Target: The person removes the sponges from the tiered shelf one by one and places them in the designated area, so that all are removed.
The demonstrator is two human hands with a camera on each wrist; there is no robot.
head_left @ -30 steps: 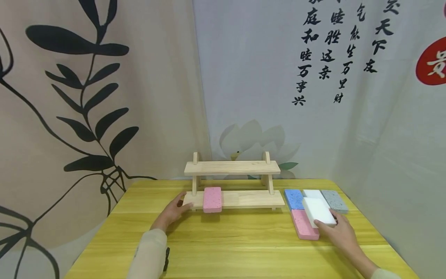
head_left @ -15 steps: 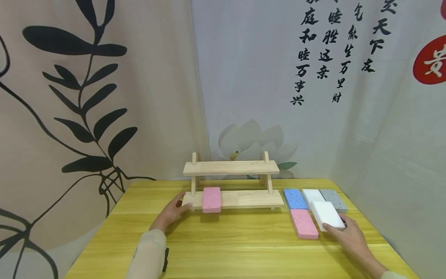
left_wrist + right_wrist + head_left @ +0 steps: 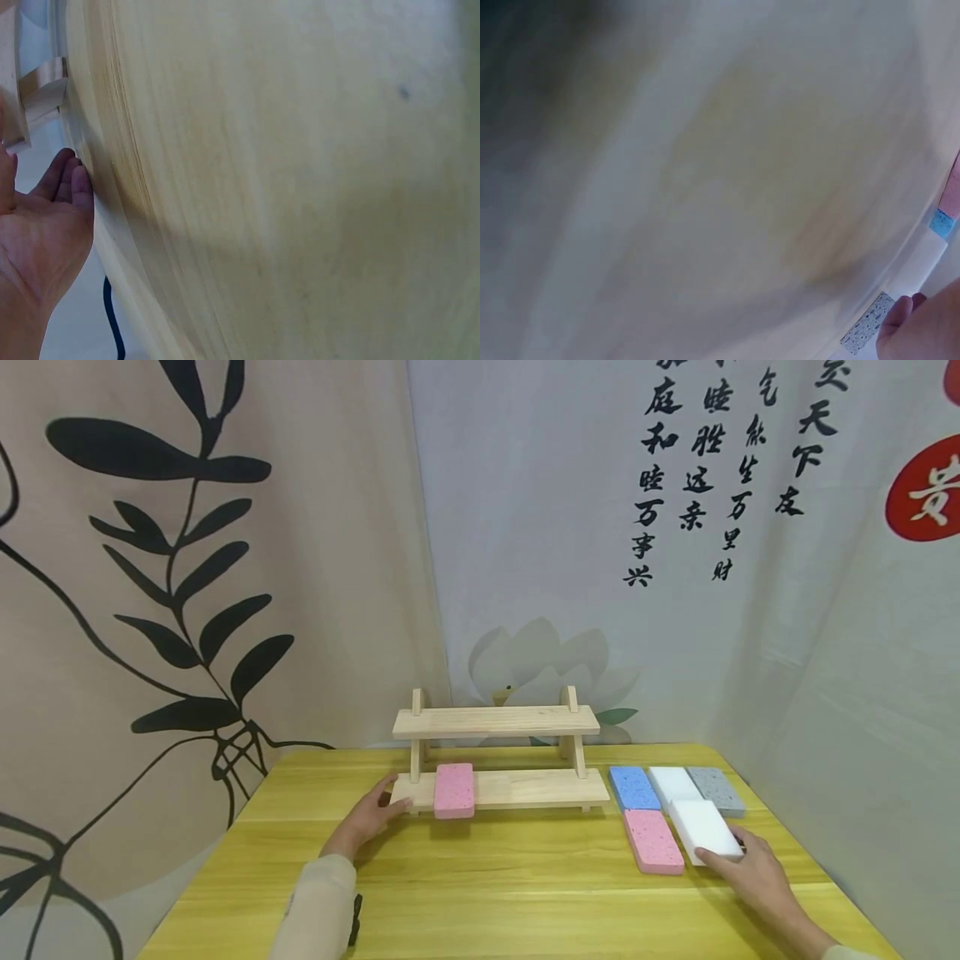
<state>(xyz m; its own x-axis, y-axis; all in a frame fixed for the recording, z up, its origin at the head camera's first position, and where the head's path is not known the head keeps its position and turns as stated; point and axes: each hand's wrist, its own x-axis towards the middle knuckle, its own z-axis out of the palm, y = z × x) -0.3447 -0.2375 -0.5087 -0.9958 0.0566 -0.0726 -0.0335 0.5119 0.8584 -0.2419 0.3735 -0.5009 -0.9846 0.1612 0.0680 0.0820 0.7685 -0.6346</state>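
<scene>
In the head view my left hand [image 3: 366,817] grips the left end of a two-tier wooden rack [image 3: 543,787], thumb at the front corner of its lower board. The palm and bent fingers of the left hand [image 3: 49,232] show in the left wrist view, below part of the rack [image 3: 43,86]. My right hand [image 3: 763,878] holds a white sponge [image 3: 705,829] by its near right end, thumb on the near side. This sponge lies right of a pink sponge [image 3: 654,842] and just in front of another white one [image 3: 673,784]. A pink speckled sponge [image 3: 454,791] stands on the lower board.
A blue sponge [image 3: 634,788] and a grey sponge [image 3: 716,790] lie on either side of the rear white one. All are on a yellow wood-grain table [image 3: 525,893]. Behind it hangs a printed curtain [image 3: 525,527], with another along the right side.
My right hand has moved the white sponge rightward off the overlap with the pink one and lowered it beside it. The left hand keeps its place on the rack.
</scene>
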